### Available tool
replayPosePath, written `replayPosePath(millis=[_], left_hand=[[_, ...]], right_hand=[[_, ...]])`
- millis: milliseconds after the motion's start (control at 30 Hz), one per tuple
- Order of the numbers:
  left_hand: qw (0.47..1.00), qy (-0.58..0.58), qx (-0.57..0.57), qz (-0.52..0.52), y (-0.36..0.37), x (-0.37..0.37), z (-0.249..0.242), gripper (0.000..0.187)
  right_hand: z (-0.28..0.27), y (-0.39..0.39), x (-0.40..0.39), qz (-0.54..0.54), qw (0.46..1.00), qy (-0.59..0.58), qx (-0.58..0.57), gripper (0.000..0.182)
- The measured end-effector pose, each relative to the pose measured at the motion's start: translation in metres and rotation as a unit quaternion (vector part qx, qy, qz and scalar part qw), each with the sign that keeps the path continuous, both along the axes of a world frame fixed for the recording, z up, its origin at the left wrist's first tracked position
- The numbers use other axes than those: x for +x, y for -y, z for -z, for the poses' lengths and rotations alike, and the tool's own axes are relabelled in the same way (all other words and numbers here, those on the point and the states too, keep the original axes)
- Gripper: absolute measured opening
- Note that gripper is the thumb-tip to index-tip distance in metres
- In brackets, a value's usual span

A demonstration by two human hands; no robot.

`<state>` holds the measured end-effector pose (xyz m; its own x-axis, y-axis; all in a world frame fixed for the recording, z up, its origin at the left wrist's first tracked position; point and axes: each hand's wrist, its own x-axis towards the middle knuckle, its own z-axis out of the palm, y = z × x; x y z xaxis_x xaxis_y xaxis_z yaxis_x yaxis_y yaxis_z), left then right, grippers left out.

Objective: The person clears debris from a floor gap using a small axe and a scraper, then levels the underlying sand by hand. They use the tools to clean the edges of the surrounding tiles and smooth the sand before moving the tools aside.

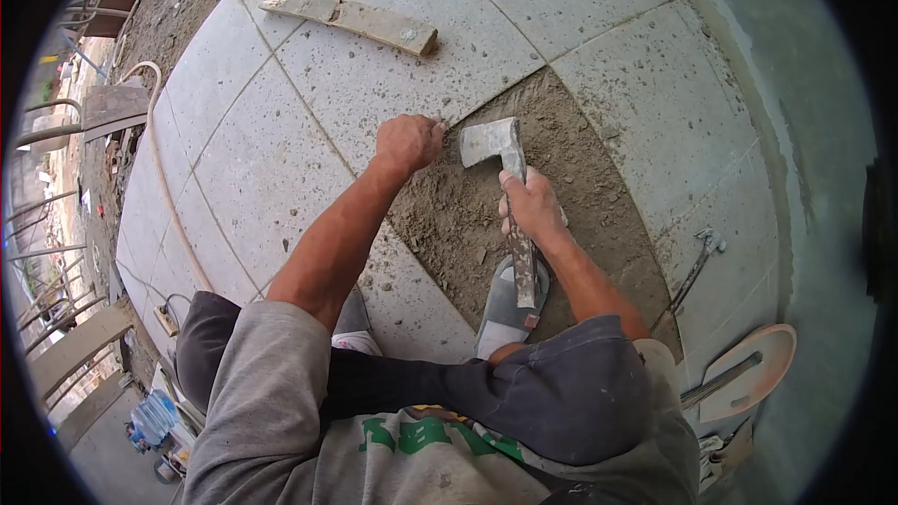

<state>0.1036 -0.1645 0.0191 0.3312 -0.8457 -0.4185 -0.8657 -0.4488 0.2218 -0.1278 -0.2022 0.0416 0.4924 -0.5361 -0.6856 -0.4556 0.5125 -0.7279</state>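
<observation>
My right hand (536, 203) is wrapped round the handle of a hatchet-like tool (491, 142), whose broad grey metal head lies over bare mortar (552, 131). The handle points down towards my sandalled foot (505, 318). My left hand (410, 142) is closed at the edge of a grey floor tile (374, 84), beside the mortar patch; what its fingers hold, if anything, is too small to make out. The tool head is just right of my left hand, apart from it.
A wooden block (351, 21) lies on the tiles ahead. At the right are a thin metal tool (692, 271) and an orange-rimmed pan (748, 379). A hose (166, 178) runs along the left. Crumbs of mortar dot the tiles.
</observation>
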Motion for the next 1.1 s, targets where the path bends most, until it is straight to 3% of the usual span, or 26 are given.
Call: replayPosePath(millis=[133, 167, 233, 267, 367, 433, 533, 567, 633, 767, 967, 1033, 1100], left_hand=[[1.000, -0.010, -0.008, -0.020, -0.001, -0.001, 0.000, 0.036], [1.000, -0.015, -0.007, -0.021, 0.000, 0.001, 0.001, 0.036], [1.000, -0.019, -0.009, -0.021, 0.003, 0.002, 0.000, 0.036], [0.999, -0.019, 0.001, -0.027, 0.002, 0.001, -0.001, 0.036], [1.000, -0.014, 0.001, -0.021, 0.001, 0.003, -0.001, 0.036], [1.000, -0.014, -0.011, -0.018, 0.004, 0.003, 0.000, 0.036], [1.000, -0.011, 0.012, -0.018, 0.003, 0.000, -0.005, 0.036], [1.000, -0.016, 0.002, -0.018, 0.002, 0.001, -0.002, 0.037], [1.000, -0.020, -0.011, -0.016, 0.002, 0.001, 0.001, 0.037], [0.999, 0.002, 0.027, -0.040, 0.006, -0.004, -0.004, 0.052], [0.993, -0.026, 0.068, -0.097, 0.018, -0.009, -0.012, 0.080], [0.990, -0.024, 0.074, -0.118, 0.021, -0.009, -0.008, 0.084], [0.987, -0.020, 0.093, -0.129, 0.025, -0.009, -0.010, 0.088]], right_hand=[[-0.012, 0.001, -0.001, 0.188, 0.976, 0.048, -0.096, 0.027], [-0.007, -0.002, 0.003, 0.188, 0.976, 0.048, -0.099, 0.027], [0.008, -0.010, 0.010, 0.089, 0.993, -0.025, -0.079, 0.027], [0.002, -0.007, 0.014, 0.006, 0.997, -0.072, -0.013, 0.034], [-0.012, 0.002, 0.004, -0.014, 0.999, -0.035, -0.031, 0.034], [-0.022, 0.010, -0.003, 0.013, 0.998, -0.028, -0.057, 0.034], [-0.025, 0.020, -0.005, 0.188, 0.970, 0.009, -0.154, 0.031], [-0.020, 0.021, -0.003, 0.189, 0.969, 0.010, -0.158, 0.031], [0.002, 0.016, 0.000, 0.031, 0.989, -0.097, -0.107, 0.031], [-0.008, 0.026, -0.016, 0.028, 0.996, -0.041, -0.080, 0.036], [-0.014, 0.028, -0.009, 0.212, 0.963, -0.007, -0.168, 0.030], [-0.005, 0.020, -0.009, 0.169, 0.976, -0.016, -0.137, 0.029], [-0.004, 0.021, -0.008, 0.001, 0.998, -0.032, -0.049, 0.031]])
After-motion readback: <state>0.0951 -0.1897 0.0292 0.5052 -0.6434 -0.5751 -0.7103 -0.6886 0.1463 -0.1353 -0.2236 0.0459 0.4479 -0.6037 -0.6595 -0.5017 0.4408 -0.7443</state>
